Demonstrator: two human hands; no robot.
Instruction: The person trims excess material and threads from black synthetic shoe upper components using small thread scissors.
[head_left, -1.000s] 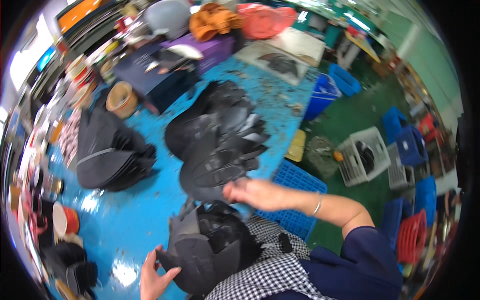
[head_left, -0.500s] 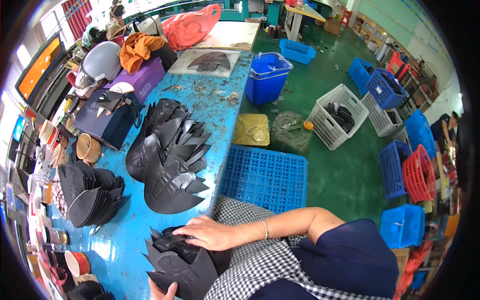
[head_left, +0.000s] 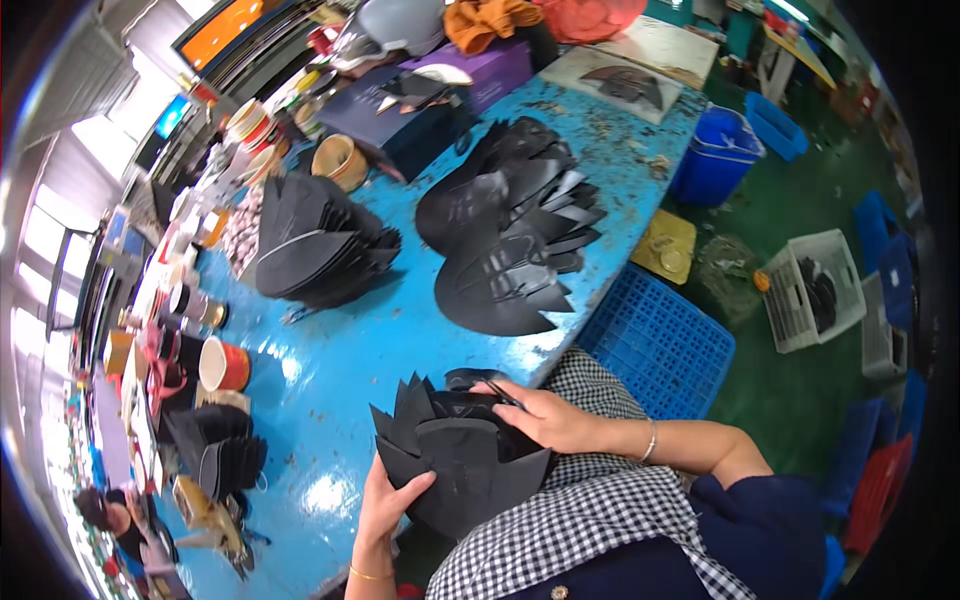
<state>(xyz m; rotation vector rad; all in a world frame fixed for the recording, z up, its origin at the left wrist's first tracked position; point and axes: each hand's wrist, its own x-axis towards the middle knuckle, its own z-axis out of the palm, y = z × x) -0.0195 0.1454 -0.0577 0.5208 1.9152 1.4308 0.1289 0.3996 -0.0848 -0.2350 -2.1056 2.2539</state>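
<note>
A bundle of black shoe-upper pieces (head_left: 465,460) with pointed edges is held at the near edge of the blue table, tilted above my lap. My left hand (head_left: 388,500) grips its lower left side, the thumb lying over the front piece and the fingers hidden behind. My right hand (head_left: 545,418) is at the bundle's upper right, closed around a thin dark tool (head_left: 504,393) whose kind I cannot make out. Farther off on the table lies a fanned pile of similar black pieces (head_left: 500,270). Left of that pile stands another stack of black pieces (head_left: 320,245).
On the blue table (head_left: 350,350) are a paper tub (head_left: 224,364), a dark box (head_left: 400,125) and a purple box (head_left: 497,72). A blue crate (head_left: 660,340) sits on the floor to the right. Beyond stand a blue bin (head_left: 717,155) and a white crate (head_left: 815,290).
The view has swung left. My left hand shows more fully, and the bundle's front piece now faces up more. My right hand remains at its upper right, with the thin tool now visible.
</note>
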